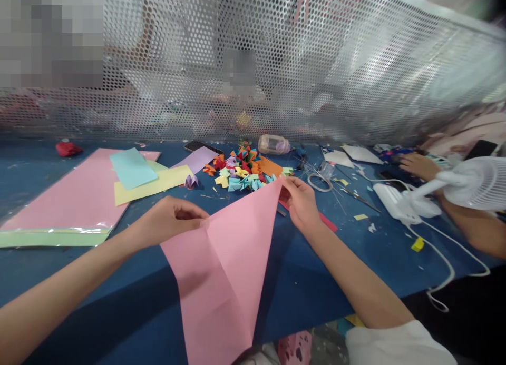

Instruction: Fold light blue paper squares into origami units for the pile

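A large pink sheet of paper (pixel 233 259) with crease lines hangs between my two hands, its lower end reaching past the table's front edge. My left hand (pixel 174 220) pinches its upper left edge, fingers closed. At the upper right corner, my right hand (pixel 298 199) grips the paper between thumb and fingers. Just beyond the sheet lies a pile of small folded paper pieces (pixel 241 170) in many colours. A purple folded piece (pixel 191 181) sits apart on the left of that pile.
Left, a pink paper pack (pixel 75 191) lies under blue (pixel 133 167) and yellow strips (pixel 158 183). A plastic jar (pixel 273 144) rests near the perforated metal screen (pixel 253 65). Right are a tape ring (pixel 319 182), a white fan (pixel 470 183) with cables, and another person's hand (pixel 419 166).
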{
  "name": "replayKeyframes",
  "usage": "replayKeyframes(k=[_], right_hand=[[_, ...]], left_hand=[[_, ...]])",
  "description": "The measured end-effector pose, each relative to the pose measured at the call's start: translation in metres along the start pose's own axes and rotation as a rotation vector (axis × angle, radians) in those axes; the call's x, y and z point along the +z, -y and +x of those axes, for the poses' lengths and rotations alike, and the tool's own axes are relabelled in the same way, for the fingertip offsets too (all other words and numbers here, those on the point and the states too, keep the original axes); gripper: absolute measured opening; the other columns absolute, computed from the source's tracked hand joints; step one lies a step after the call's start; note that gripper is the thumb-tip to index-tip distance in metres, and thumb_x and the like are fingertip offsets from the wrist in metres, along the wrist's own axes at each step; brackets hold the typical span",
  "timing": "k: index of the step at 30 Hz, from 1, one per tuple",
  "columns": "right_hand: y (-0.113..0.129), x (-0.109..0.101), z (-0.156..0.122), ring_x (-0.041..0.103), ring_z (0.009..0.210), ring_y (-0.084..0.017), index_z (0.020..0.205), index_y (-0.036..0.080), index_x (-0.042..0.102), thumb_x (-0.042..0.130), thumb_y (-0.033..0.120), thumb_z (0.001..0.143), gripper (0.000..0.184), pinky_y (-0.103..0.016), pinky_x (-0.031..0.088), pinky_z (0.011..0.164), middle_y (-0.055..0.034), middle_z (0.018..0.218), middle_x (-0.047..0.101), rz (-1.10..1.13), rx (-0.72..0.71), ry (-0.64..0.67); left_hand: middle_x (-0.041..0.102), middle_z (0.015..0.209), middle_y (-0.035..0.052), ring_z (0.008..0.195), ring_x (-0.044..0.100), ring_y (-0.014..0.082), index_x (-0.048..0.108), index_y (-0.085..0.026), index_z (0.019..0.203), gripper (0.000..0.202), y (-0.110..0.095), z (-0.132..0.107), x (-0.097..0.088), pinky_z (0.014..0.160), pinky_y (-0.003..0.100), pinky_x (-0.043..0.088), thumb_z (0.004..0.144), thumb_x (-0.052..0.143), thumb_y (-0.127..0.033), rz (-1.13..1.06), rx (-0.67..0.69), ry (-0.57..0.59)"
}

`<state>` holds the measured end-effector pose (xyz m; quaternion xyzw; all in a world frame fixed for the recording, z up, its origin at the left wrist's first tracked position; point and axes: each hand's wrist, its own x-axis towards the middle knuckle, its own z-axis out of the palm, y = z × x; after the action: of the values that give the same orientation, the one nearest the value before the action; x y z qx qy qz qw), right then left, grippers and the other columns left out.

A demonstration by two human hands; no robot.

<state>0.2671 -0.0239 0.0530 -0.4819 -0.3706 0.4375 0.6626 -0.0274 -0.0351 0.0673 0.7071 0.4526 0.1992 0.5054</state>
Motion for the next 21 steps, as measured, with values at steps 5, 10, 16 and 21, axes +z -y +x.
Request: replayKeyframes(k=[5,10,16,21], right_hand=[[0.001,0.0,-0.001,0.057,0.059,-0.011,0.066,0.021,0.066,0.079,0.04,0.061,0.024,-0.024,0.048,0.055,0.0023,0.063,0.064,0.014,-0.03,0.033],[-0.007,0.005,-0.009,0.062,0.066,-0.013,0.082,0.019,0.071,0.077,0.044,0.064,0.031,-0.025,0.051,0.06,-0.0024,0.08,0.071,-0.122,0.196,0.331],[-0.013,0.003,-0.01,0.065,0.073,-0.017,0.086,0.017,0.073,0.081,0.04,0.06,0.035,-0.028,0.054,0.066,-0.0045,0.084,0.073,-0.229,0.183,0.362],[-0.015,0.001,-0.007,0.066,0.067,-0.017,0.081,0.017,0.073,0.082,0.04,0.057,0.034,-0.03,0.055,0.062,-0.0046,0.08,0.073,-0.223,0.156,0.356]], left_hand=[[0.075,0.083,0.0015,0.076,0.069,0.0188,0.075,-0.023,0.087,0.025,0.004,0.003,-0.004,0.062,0.02,0.053,0.074,0.067,-0.043,-0.012,0.006,-0.027],[0.075,0.082,0.0013,0.075,0.069,0.0173,0.075,-0.022,0.086,0.025,0.004,0.004,-0.009,0.06,0.018,0.052,0.072,0.07,-0.042,-0.051,-0.033,-0.11],[0.075,0.082,0.0012,0.075,0.069,0.0176,0.075,-0.022,0.084,0.025,0.002,0.006,-0.012,0.061,0.019,0.053,0.069,0.071,-0.041,-0.05,-0.037,-0.123],[0.075,0.082,0.0017,0.074,0.069,0.0184,0.075,-0.023,0.083,0.025,0.006,0.008,-0.011,0.062,0.021,0.054,0.067,0.073,-0.042,-0.081,-0.049,-0.153]])
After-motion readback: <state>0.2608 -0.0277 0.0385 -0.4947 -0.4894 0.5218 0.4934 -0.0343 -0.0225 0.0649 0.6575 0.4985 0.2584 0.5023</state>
